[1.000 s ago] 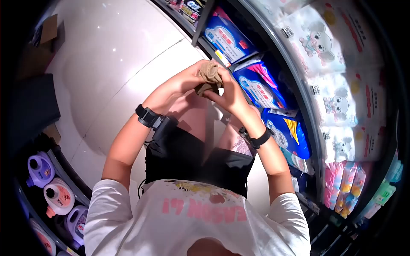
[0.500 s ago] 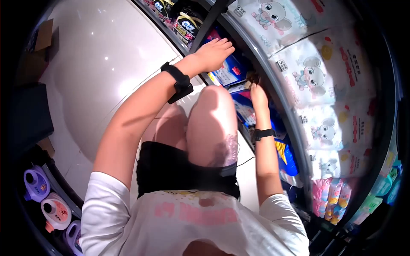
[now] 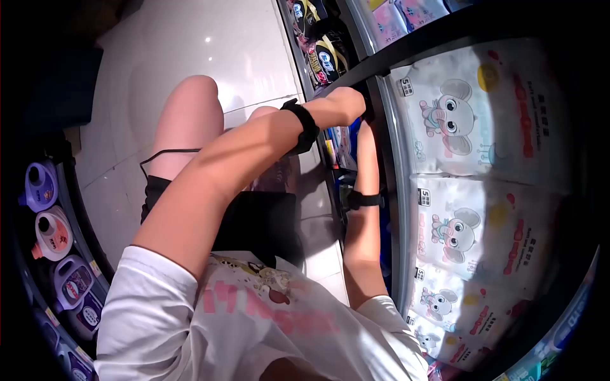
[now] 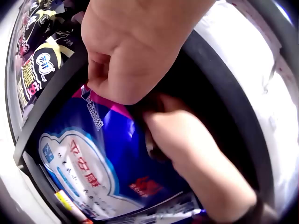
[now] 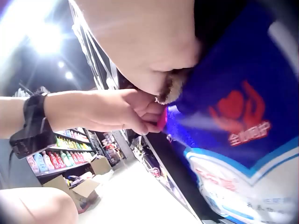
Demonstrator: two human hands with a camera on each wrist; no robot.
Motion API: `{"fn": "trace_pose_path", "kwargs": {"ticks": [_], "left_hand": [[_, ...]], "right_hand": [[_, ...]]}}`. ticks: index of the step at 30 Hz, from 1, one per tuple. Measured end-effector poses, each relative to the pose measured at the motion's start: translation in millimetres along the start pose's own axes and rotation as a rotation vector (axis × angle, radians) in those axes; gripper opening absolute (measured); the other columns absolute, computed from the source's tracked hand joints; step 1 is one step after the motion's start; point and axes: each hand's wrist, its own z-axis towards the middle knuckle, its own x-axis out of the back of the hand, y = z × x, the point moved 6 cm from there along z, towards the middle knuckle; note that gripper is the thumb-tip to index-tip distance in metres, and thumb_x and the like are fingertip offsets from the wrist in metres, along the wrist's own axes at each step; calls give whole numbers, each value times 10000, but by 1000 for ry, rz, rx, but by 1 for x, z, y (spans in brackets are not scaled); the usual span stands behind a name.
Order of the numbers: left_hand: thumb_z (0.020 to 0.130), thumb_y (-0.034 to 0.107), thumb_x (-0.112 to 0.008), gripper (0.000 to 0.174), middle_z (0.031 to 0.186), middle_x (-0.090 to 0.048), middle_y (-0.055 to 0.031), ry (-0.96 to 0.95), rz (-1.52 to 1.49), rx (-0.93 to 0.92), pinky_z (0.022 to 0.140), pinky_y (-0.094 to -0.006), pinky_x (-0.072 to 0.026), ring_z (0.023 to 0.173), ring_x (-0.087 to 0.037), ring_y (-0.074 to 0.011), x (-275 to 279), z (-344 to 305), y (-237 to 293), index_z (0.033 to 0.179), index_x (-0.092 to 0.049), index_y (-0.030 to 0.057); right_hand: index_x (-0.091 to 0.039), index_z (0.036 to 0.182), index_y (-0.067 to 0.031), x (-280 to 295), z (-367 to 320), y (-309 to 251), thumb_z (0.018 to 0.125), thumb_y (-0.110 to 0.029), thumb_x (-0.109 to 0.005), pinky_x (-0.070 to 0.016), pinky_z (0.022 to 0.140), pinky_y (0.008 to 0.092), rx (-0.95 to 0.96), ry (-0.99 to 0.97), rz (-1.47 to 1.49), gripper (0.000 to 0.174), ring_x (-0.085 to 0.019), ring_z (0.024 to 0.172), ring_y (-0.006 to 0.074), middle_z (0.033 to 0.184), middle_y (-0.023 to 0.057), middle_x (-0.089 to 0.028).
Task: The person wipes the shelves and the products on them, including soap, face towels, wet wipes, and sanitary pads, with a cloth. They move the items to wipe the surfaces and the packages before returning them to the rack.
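Observation:
My left hand [image 3: 346, 105] reaches into the low shelf. Its thumb and fingers pinch the pink top corner of a blue plastic package [image 4: 119, 154] with a white cloud-shaped label, as the right wrist view shows. Close beside it, my right hand [image 5: 145, 42] holds a bunched brown cloth [image 5: 174, 88] at the package's upper edge. In the left wrist view the right hand comes in from the lower right, its fingertips in shadow behind the package top. The head view shows only a strip of the package, below the left wrist.
White elephant-printed packs [image 3: 451, 114] line the shelf at the right. Black packages [image 3: 324, 60] stand past a dark divider at the top. Purple and pink bottles [image 3: 54, 235] fill a shelf at the left. An open cardboard box [image 5: 86, 186] sits on the floor.
The cloth went from between both hands into the right hand at the shelf. The left hand moved over the packages, then to the package's corner. The view turned toward the shelf.

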Motion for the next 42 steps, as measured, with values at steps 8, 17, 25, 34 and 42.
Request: {"fn": "trace_pose_path", "kwargs": {"ticks": [8, 17, 25, 34, 42], "left_hand": [[623, 71, -606, 137, 784, -646, -155, 153, 15, -76, 647, -350, -518, 759, -635, -291, -12, -1, -4, 727, -676, 17], [676, 54, -532, 136, 787, -611, -121, 573, -203, -442, 691, -339, -489, 779, -599, -271, -15, -14, -9, 804, -577, 42], [693, 24, -562, 89, 757, -641, -139, 214, 65, -504, 660, -340, -526, 746, -638, -283, -14, 0, 3, 716, -645, 45], [690, 73, -581, 122, 730, -648, -125, 265, 82, -575, 615, -363, -535, 711, -654, -282, -11, 15, 13, 771, -672, 66], [715, 54, -561, 118, 767, -649, -150, 342, 95, -589, 621, -357, -530, 721, -654, -286, -7, 17, 15, 789, -653, 45]], "right_hand": [[-587, 854, 23, -47, 48, 13, 855, -210, -523, -448, 660, 434, 131, -67, -13, 241, -550, 663, 354, 763, 219, -591], [-600, 1016, -5, 18, -21, -15, 814, -190, -612, -430, 822, 448, 202, 397, -499, 274, -548, 887, 424, 977, 228, -598], [-633, 846, -13, 67, -65, -5, 807, -209, -617, -441, 602, 419, 41, 367, -544, 201, -562, 599, 326, 663, 156, -586], [-577, 1135, -128, 36, -77, 6, 749, -188, -619, -481, 716, 414, -8, 131, -372, 392, -585, 775, 394, 923, 208, -608], [-685, 792, -34, -75, -89, 64, 727, -135, -560, -525, 668, 323, 93, -310, -1132, 173, -490, 960, 264, 1025, 41, -508]]}}
